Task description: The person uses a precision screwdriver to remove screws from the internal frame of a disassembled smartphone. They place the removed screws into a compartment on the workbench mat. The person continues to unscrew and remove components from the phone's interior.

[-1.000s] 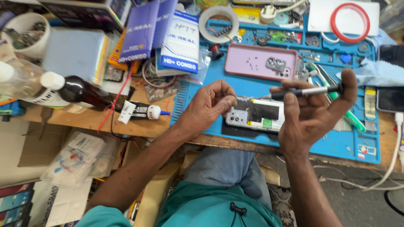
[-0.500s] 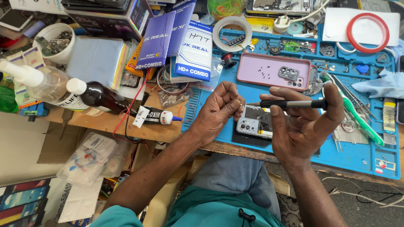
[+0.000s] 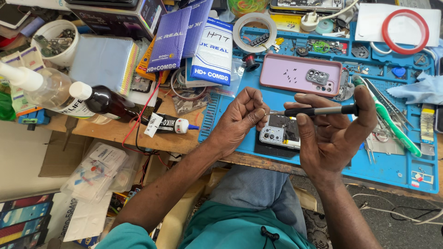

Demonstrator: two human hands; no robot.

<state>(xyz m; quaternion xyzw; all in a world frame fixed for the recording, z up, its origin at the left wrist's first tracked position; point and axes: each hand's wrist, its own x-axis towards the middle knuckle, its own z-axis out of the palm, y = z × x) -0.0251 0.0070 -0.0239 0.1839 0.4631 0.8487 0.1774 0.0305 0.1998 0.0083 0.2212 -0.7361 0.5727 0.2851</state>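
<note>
Head view, looking down over a crowded wooden counter:

- A blue rubbery work mat [image 3: 323, 152] with moulded compartments covers the right part of the counter and reaches its near edge.
- An opened phone [image 3: 280, 133], back cover off, lies flat on the mat close to the near edge; its pale grey camera block and dark inner parts show.
- The right hand [image 3: 334, 136] is closed on a slim screwdriver [image 3: 318, 110] with a black ridged grip and metal shaft, held level; thumb and index finger pinch it and the butt rests against the fingers to the right.
- The screwdriver's fine tip points left, toward the left hand, just above the phone's far edge.
- The left hand [image 3: 240, 120] is curled narrow, fingertips bunched at the tip of the screwdriver; whether they pinch a small part cannot be told.
- The phone sits between and partly beneath both hands.
- A smooth lilac phone back cover [image 3: 295, 74] with a dark camera cut-out and tiny screws scattered on it lies on the mat, farther from the near edge.
- Green-handled tweezers [image 3: 392, 124] lie just right of the right hand.
- A glossy dark bottle [image 3: 104, 99] with a white cap lies near the counter's left edge.
</note>
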